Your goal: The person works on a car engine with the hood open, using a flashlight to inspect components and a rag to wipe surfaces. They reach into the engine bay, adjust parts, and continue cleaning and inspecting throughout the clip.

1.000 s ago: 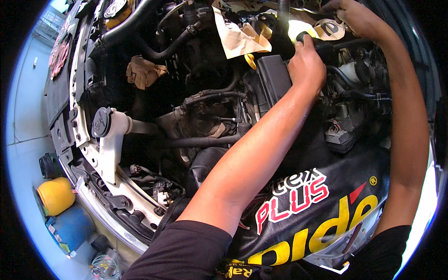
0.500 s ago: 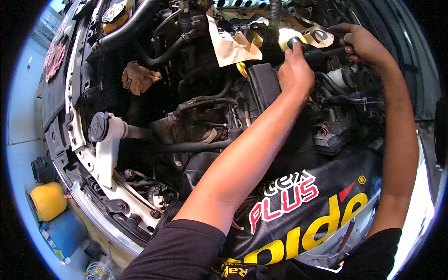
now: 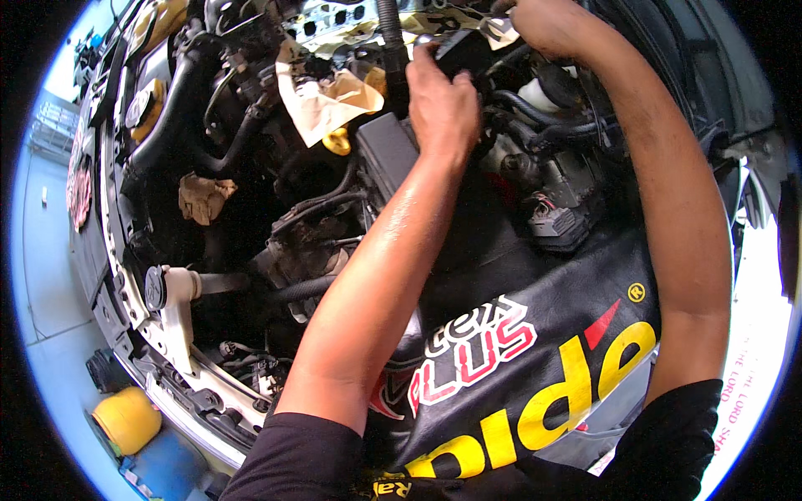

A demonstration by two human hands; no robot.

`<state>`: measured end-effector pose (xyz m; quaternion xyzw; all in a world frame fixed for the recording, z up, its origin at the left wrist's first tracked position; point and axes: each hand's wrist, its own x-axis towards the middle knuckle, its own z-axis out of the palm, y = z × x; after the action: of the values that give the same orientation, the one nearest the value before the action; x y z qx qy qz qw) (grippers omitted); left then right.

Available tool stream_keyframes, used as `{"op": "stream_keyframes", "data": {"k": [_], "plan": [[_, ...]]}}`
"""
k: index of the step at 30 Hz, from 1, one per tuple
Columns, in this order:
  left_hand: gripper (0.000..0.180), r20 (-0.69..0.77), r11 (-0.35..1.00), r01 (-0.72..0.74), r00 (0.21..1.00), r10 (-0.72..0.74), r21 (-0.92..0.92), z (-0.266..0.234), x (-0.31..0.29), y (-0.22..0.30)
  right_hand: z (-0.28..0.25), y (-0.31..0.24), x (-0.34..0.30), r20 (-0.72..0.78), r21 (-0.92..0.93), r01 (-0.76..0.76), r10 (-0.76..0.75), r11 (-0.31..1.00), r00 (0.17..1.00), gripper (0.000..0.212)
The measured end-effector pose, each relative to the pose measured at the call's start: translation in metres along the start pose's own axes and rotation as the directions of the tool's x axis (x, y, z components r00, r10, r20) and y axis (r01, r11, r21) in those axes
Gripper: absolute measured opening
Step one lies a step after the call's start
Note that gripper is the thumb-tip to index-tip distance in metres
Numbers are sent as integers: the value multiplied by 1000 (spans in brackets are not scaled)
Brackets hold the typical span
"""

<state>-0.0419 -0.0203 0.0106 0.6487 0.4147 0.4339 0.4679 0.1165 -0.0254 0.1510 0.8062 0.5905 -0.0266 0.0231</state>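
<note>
My left hand (image 3: 443,108) reaches to the back of an engine bay, its fingers and thumb closed around a black, block-shaped piece (image 3: 464,52). What kind of piece it is, I cannot make out. Farther right and at the top edge is my right hand (image 3: 553,27), with curled fingers partly cut off by the frame; anything in them is hidden. Left of my left hand, brown paper (image 3: 322,100) lies crumpled beside a ribbed black hose (image 3: 391,42). A yellow loop handle (image 3: 337,141) and a black box-shaped cover (image 3: 387,146) sit just below it.
A black printed fender cover (image 3: 535,334) drapes over the near edge. Another crumpled brown paper (image 3: 205,198) lies deeper left among hoses. A white filler neck with a dark cap (image 3: 156,288) stands at the front rail. Yellow (image 3: 127,420) and blue containers (image 3: 170,468) are on the floor.
The view has shifted, so the engine bay sits farther left. The bright yellow-white patch by my left fingers no longer shows, and the black block-shaped piece there does. My right hand is now nearer the top edge.
</note>
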Motion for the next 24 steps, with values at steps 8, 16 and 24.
{"op": "stream_keyframes", "data": {"k": [8, 16, 24], "plan": [[50, 21, 977, -117, 992, 122, -176, 7, 11, -18, -48, -5, -45, 141, -543, 376, -360, 751, 922, 17], [49, 31, 967, -165, 984, 174, -196, 1, 8, -11, -77, -21, -131, 73, 12, 86, -86, 996, 994, 28], [49, 72, 987, -139, 987, 145, -82, 0, 5, -5, -60, -38, -158, -88, 303, -73, 104, 950, 991, 40]]}}
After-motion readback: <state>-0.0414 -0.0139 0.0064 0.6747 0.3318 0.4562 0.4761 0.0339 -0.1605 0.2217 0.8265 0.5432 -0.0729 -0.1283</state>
